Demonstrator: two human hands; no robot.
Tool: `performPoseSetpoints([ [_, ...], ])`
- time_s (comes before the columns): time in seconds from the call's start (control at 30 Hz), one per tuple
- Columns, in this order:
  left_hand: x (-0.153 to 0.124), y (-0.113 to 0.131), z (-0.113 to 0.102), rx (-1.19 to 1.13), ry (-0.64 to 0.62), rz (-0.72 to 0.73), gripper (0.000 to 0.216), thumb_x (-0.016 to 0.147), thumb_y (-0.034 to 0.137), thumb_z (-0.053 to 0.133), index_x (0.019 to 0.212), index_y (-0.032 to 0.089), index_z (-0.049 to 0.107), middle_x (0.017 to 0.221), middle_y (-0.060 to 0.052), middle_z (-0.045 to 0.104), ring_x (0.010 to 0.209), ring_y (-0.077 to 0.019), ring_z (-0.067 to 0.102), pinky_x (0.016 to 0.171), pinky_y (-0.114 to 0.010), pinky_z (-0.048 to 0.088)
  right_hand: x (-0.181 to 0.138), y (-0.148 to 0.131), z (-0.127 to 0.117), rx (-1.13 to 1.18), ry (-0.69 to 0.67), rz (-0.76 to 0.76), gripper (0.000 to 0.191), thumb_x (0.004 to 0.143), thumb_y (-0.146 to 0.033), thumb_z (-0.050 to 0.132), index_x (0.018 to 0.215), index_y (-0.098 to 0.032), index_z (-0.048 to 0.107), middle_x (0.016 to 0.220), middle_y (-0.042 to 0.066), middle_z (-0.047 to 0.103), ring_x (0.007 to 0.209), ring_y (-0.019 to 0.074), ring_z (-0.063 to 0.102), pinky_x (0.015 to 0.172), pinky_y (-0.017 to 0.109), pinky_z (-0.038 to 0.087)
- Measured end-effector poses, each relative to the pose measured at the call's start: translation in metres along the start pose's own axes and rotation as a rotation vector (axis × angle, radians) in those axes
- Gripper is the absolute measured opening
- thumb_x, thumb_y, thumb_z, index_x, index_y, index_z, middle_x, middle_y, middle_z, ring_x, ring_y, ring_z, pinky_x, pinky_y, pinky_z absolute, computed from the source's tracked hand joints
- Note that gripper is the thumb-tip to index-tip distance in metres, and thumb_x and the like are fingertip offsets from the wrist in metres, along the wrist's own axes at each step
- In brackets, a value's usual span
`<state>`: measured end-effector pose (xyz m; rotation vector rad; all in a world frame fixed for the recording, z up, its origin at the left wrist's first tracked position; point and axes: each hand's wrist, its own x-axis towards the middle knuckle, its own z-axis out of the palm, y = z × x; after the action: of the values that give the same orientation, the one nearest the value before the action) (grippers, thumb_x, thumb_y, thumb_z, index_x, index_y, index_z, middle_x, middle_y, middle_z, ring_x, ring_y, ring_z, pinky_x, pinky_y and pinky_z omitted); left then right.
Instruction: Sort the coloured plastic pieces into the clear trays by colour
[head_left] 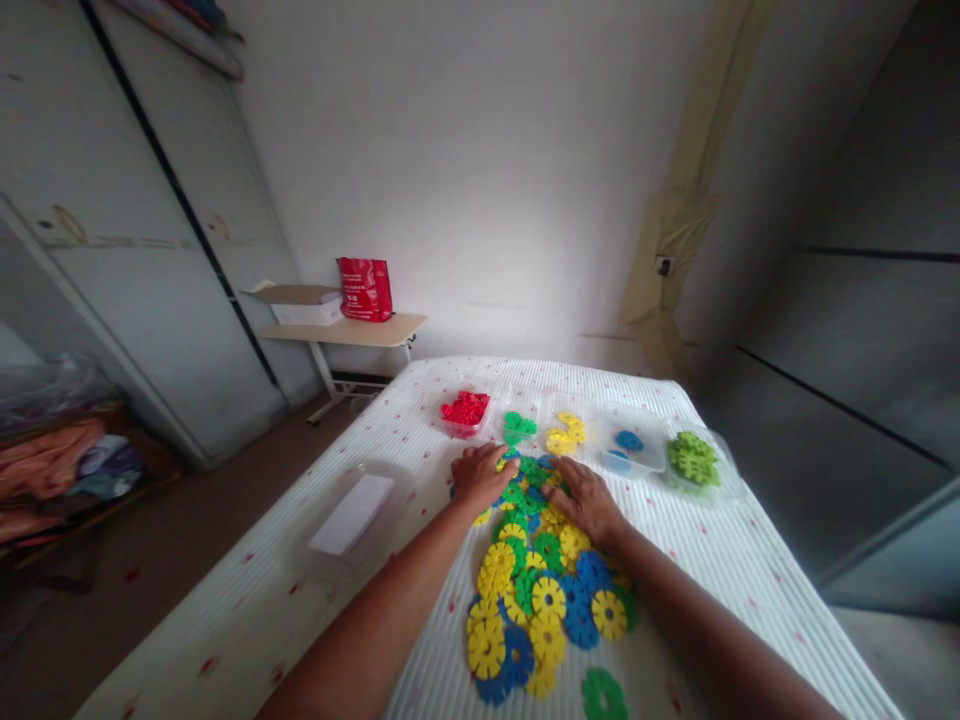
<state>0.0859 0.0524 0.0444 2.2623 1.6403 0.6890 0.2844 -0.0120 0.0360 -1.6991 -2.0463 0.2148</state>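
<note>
A pale wall (465,180) rises behind a desk (420,420) covered in ribbed white cloth. At the far end of a loose pile of slotted flower discs (531,580), which runs along the middle towards the near edge, the left hand (480,477) lies palm down, fingers loosely extended, with no disc evidently gripped. Opposite, the right hand (589,497) is similarly relaxed, thumb apart, apparently holding nothing. The discs overlap, so light, flat fingers would likely spread them better than hard pressing, which could hook slots together.

Near the left edge, a clear tray (379,520) contains a white card (352,513). Along the far edge stand a tub of red pieces (466,405), then containers with a few green discs (517,425), some yellow discs (564,436) and two blue discs (630,440); towards the right edge, one is heaped with light-green pieces (693,458).
</note>
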Motion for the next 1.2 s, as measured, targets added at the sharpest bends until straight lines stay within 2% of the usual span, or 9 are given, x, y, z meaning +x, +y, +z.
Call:
performPoseSetpoints([
  [0.2, 0.001, 0.001, 0.005, -0.084, -0.030, 0.077, 0.033, 0.083, 0.042, 0.046, 0.108, 0.030, 0.064, 0.119, 0.000, 0.062, 0.109, -0.0258, 0.050, 0.095, -0.040, 0.034, 0.016, -0.014, 0.000, -0.066, -0.079, 0.040, 0.052, 0.084, -0.054, 0.045, 0.127, -0.025, 0.050, 0.126, 0.009, 0.056, 0.115, 0.0302, 0.046, 0.089, 0.048, 0.039],
  [0.33, 0.004, -0.002, 0.008, -0.348, -0.134, 0.129, 0.028, 0.078, 0.030, 0.051, 0.098, 0.022, 0.068, 0.108, -0.003, 0.068, 0.105, -0.0219, 0.055, 0.096, -0.034, 0.037, 0.019, -0.018, 0.004, -0.007, -0.085, 0.000, 0.051, 0.078, -0.046, 0.056, 0.123, -0.021, 0.054, 0.122, 0.010, 0.059, 0.112, 0.0304, 0.048, 0.090, 0.049, 0.039],
  [0.43, 0.003, -0.001, 0.011, -0.523, -0.200, 0.155, 0.029, 0.076, 0.024, 0.050, 0.098, 0.017, 0.068, 0.101, -0.005, 0.069, 0.099, -0.0188, 0.059, 0.091, -0.029, 0.042, 0.021, -0.018, 0.005, 0.158, -0.061, -0.033, 0.051, 0.071, -0.031, 0.063, 0.120, -0.020, 0.056, 0.118, 0.009, 0.061, 0.110, 0.0282, 0.051, 0.094, 0.045, 0.040],
  [0.53, -0.002, 0.007, 0.011, -0.710, -0.239, 0.104, 0.029, 0.076, 0.024, 0.049, 0.097, 0.015, 0.066, 0.098, -0.005, 0.069, 0.095, -0.0187, 0.061, 0.086, -0.029, 0.046, 0.021, -0.020, 0.002, 0.386, -0.038, -0.049, 0.048, 0.067, -0.019, 0.060, 0.115, -0.020, 0.058, 0.112, 0.006, 0.064, 0.105, 0.0246, 0.056, 0.092, 0.040, 0.044],
  [0.7, -0.021, 0.025, -0.001, -0.936, -0.272, 0.032, 0.024, 0.074, 0.028, 0.052, 0.087, 0.014, 0.066, 0.088, -0.005, 0.069, 0.088, -0.0195, 0.061, 0.082, -0.031, 0.045, 0.009, -0.030, -0.008, 0.594, -0.038, -0.047, 0.042, 0.067, -0.015, 0.058, 0.108, -0.019, 0.060, 0.102, 0.004, 0.066, 0.094, 0.0205, 0.061, 0.084, 0.035, 0.049],
  [0.83, -0.043, 0.026, -0.015, -0.960, -0.308, 0.028, 0.024, 0.074, 0.031, 0.053, 0.085, 0.015, 0.066, 0.085, -0.004, 0.069, 0.084, -0.0191, 0.061, 0.079, -0.030, 0.045, -0.014, -0.039, -0.017, 0.566, -0.046, -0.111, 0.041, 0.069, -0.020, 0.061, 0.110, -0.019, 0.058, 0.103, 0.006, 0.066, 0.092, 0.0205, 0.062, 0.082, 0.035, 0.051],
  [1.0, -0.074, 0.014, -0.036, -0.906, -0.351, 0.126, 0.026, 0.076, 0.037, 0.055, 0.083, 0.016, 0.068, 0.087, -0.006, 0.068, 0.085, -0.0199, 0.062, 0.077, -0.030, 0.046, -0.046, -0.043, -0.037, 0.392, -0.033, -0.354, 0.042, 0.074, -0.022, 0.060, 0.116, -0.023, 0.056, 0.117, 0.008, 0.061, 0.109, 0.0239, 0.056, 0.094, 0.041, 0.046],
  [1.1, -0.095, 0.002, -0.050, -0.822, -0.247, 0.270, 0.024, 0.079, 0.036, 0.054, 0.083, 0.018, 0.069, 0.087, -0.008, 0.068, 0.088, -0.0203, 0.062, 0.082, -0.033, 0.047, -0.071, -0.036, -0.049, 0.308, -0.032, -0.399, 0.041, 0.079, -0.026, 0.057, 0.120, -0.026, 0.055, 0.120, 0.009, 0.060, 0.112, 0.0251, 0.054, 0.094, 0.043, 0.046],
  [1.2, -0.117, -0.013, -0.059, -0.625, -0.129, 0.440, 0.032, 0.074, 0.038, 0.062, 0.102, 0.024, 0.068, 0.106, -0.010, 0.065, 0.105, -0.0247, 0.057, 0.094, -0.040, 0.043, -0.106, -0.026, -0.052, 0.189, 0.003, -0.327, 0.061, 0.074, -0.037, 0.064, 0.132, -0.029, 0.046, 0.132, 0.011, 0.051, 0.121, 0.0313, 0.047, 0.096, 0.050, 0.043],
])
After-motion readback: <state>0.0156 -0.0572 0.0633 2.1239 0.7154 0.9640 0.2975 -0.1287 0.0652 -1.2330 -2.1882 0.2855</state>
